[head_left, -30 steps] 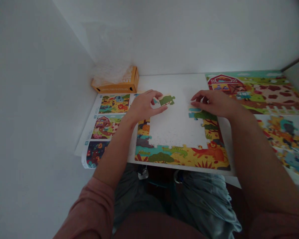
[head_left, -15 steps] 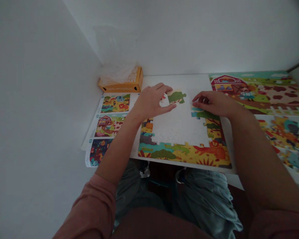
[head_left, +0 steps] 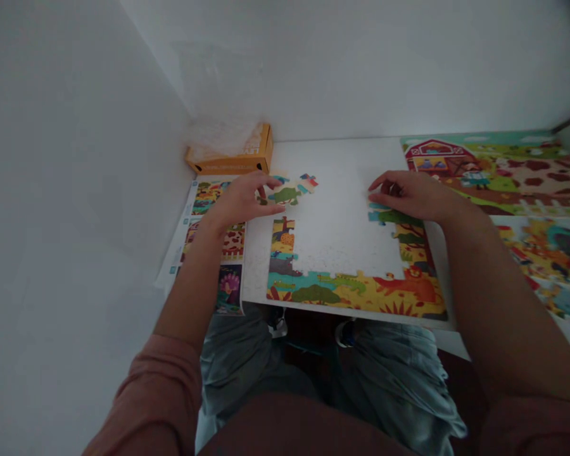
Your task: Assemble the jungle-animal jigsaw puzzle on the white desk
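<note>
Spotting an orange cardboard box point(head_left: 230, 166) beyond the left grip point(head_left: 240, 201), half-curled, fingertips against a green-and-cream cardboard jigsaw piece point(head_left: 284, 195), hold unclear! Right of it, a colourful jungle jigsaw border point(head_left: 351, 294) runs to the loosely open right grip point(head_left: 411, 195), touching nothing we can confirm, with a bright assembled farm jigsaw point(head_left: 494, 171) beyond.

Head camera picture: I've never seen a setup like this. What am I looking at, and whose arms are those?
This picture comes from a camera worn on a person's head, looking forward and down, so the arms are that person's own. No machine is in view. On a white board lies a jigsaw puzzle, with only part of its border built. The left hand is on a green puzzle piece, though I cannot tell if it grips it. The right hand is at the upper end of the border's right side. Nearby are a sheet of puzzle pictures, an orange box and a farm-scene puzzle.
</note>
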The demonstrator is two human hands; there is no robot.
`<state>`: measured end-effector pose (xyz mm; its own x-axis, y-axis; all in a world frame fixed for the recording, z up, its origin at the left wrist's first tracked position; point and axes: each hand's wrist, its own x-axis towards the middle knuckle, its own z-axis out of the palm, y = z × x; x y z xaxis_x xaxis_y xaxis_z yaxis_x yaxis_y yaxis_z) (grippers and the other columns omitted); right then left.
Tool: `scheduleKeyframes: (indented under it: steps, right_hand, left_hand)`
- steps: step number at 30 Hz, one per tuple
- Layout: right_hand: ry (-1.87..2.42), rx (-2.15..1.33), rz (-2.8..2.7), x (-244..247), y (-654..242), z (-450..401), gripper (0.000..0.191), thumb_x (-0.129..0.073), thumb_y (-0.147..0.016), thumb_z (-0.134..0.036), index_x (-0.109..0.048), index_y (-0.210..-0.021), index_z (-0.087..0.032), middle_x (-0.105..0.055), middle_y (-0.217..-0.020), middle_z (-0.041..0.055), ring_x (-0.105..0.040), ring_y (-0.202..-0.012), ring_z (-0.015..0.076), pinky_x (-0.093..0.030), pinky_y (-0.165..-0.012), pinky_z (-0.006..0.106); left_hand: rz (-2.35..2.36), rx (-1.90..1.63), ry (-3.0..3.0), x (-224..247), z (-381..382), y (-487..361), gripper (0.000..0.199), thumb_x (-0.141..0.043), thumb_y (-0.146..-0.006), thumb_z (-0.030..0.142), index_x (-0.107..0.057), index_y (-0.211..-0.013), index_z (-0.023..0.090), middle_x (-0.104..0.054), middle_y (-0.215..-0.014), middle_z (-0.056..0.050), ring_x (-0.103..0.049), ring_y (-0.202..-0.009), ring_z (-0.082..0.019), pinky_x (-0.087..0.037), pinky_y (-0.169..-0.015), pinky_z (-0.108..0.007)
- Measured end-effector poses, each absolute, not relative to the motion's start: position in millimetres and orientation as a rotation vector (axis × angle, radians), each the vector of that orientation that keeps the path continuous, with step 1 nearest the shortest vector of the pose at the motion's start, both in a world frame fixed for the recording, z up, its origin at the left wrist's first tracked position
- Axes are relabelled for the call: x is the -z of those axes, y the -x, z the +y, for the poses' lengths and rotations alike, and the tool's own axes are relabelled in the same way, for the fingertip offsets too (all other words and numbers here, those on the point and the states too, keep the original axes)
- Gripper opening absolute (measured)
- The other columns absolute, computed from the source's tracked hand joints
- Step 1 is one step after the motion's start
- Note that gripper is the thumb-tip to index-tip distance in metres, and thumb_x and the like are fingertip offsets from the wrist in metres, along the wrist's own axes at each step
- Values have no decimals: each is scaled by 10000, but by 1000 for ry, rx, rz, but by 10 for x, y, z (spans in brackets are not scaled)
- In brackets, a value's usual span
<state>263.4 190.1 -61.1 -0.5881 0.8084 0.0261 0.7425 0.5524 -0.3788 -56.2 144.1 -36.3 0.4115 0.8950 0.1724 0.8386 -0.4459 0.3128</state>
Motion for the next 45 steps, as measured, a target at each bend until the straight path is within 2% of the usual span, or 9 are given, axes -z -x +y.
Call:
scheduleKeyframes:
  steps: [7,13,23,32,35,41,45]
  right_hand:
    - [1372,-497,-2592,623,-2566,1891,241,-390,-730,-343,-453,-900,-185,-509,-667,54,-445,-552,119,-325,-484,217]
    - [1408,-447,-2606,633,-2548,1893,238,-405,-723,-351,-454,-899,-199,-511,-667,48,-449,-551,112,-329,-485,212]
    - [1419,-429,-2603,623,-2510,1875,250,-411,-721,-348,-457,-905,-186,-515,-661,48,-454,-547,109,-335,-474,209]
    - [1394,-447,-2602,673,-2549,1924,290,-415,-710,-387,-460,-907,-179,-519,-648,30,-459,-540,104,-348,-461,198]
    - [1400,-442,-2605,667,-2542,1914,279,-419,-711,-376,-463,-904,-179,-519,-648,32,-457,-537,101,-346,-462,199]
    - [1400,-444,-2590,658,-2541,1902,256,-424,-716,-344,-454,-916,-186,-517,-653,38,-454,-541,98,-338,-470,199]
    - [1408,-452,-2585,662,-2547,1896,257,-427,-714,-338,-452,-920,-186,-513,-649,44,-449,-536,98,-329,-470,205]
  left_hand:
    - [1483,-399,-2449,527,1454,644,416,-545,-572,411,-484,-933,213,-462,-871,-38,-462,-702,-141,-367,-583,-258]
    - [1447,-440,-2419,594,1484,776,359,-484,-648,367,-462,-977,227,-443,-894,-40,-451,-706,-130,-370,-602,-255]
    - [1445,-457,-2423,683,1513,942,315,-430,-693,336,-445,-997,255,-394,-925,-27,-427,-754,-125,-355,-682,-256]
    - [1365,-528,-2297,685,1480,808,392,-561,-584,329,-460,-942,205,-366,-992,-37,-429,-781,-128,-362,-646,-226]
    - [1372,-562,-2235,696,1493,786,390,-572,-577,293,-450,-937,206,-417,-934,-28,-441,-733,-118,-360,-625,-228]
    - [1357,-718,-2042,685,1509,682,207,-445,-699,232,-449,-897,172,-506,-761,-18,-462,-644,-94,-363,-570,-210]
    - [1360,-761,-1972,680,1512,670,176,-432,-711,231,-460,-869,159,-526,-706,-19,-471,-606,-90,-363,-539,-206]
